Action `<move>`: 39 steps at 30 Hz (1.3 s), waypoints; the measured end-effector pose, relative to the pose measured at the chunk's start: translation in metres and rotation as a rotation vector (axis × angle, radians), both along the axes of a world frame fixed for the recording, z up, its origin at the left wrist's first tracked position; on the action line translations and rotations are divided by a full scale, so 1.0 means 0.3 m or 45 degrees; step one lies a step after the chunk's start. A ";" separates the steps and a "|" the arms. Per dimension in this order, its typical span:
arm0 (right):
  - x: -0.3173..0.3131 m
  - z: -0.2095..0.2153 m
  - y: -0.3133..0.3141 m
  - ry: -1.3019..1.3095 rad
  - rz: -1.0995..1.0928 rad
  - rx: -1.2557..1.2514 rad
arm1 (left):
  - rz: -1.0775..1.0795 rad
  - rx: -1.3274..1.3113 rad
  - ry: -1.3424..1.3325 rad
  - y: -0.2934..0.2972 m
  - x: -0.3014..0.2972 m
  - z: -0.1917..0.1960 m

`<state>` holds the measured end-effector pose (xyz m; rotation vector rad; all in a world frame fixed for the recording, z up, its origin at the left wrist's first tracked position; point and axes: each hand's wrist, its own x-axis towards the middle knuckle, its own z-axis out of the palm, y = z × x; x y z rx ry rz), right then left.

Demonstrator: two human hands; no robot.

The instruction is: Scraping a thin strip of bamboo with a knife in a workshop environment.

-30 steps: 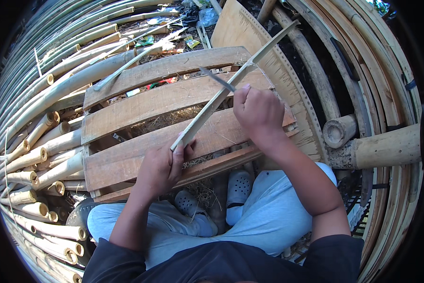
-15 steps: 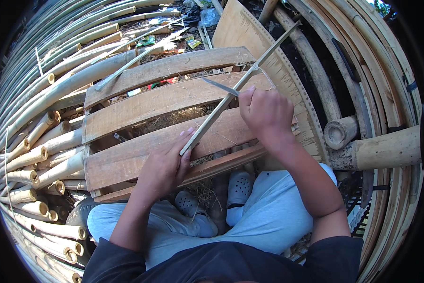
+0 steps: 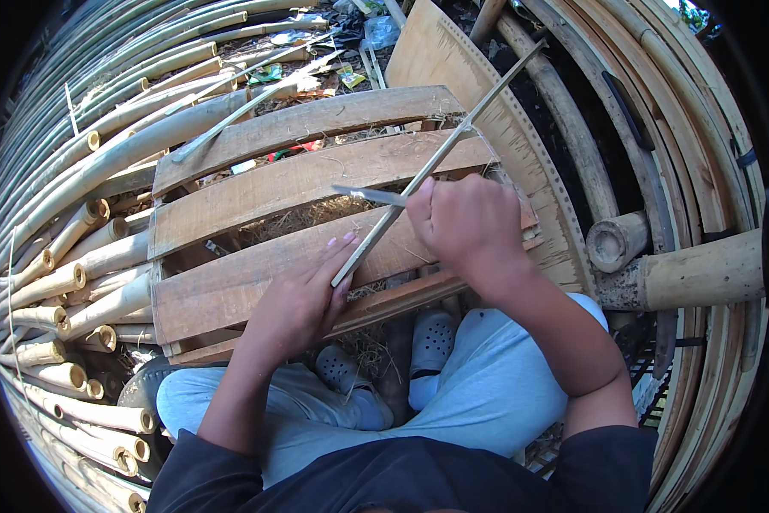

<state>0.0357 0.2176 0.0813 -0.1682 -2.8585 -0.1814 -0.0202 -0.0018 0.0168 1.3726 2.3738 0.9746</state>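
A long, thin bamboo strip (image 3: 453,137) slants from my left hand up to the far right, above a slatted wooden bench (image 3: 256,205). My left hand (image 3: 303,295) grips the strip's near end between thumb and fingers. In my right hand (image 3: 465,221), closed in a fist, is a knife (image 3: 367,195); its blade points left and crosses the strip at about mid-length. The knife's handle is hidden inside the fist. Several thin shavings lie on the bench slats.
Stacked bamboo poles (image 3: 102,239) fill the left side. A curved plywood sheet (image 3: 487,85) leans behind the bench, and long wooden slats (image 3: 701,154) run along the right. A thick bamboo post (image 3: 701,269) juts in at right. Litter and plastic lie at the back.
My right hand with the knife has slid down along the strip, nearer to my left hand. The left hand and the strip have hardly moved.
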 end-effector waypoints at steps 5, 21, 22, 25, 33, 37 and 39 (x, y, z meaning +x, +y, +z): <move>0.023 0.005 -0.030 0.010 0.043 0.016 | 0.005 0.014 0.023 0.007 0.009 -0.002; 0.000 0.025 0.032 -0.013 -0.158 0.149 | -0.150 0.098 0.306 0.023 0.014 -0.038; 0.025 0.003 0.000 -0.153 -0.041 0.074 | -0.211 0.010 0.415 0.027 0.011 -0.044; 0.027 -0.021 0.052 -0.099 0.038 0.027 | -0.161 0.140 0.563 0.045 0.010 -0.042; 0.042 0.093 0.132 0.229 -0.422 -0.306 | -0.045 0.300 0.525 0.032 0.010 -0.024; 0.018 0.063 0.213 0.267 -0.583 -0.788 | -0.092 0.219 0.502 0.040 0.006 0.010; 0.028 0.073 0.223 0.234 -0.588 -0.907 | -0.105 0.210 0.491 0.041 0.009 0.017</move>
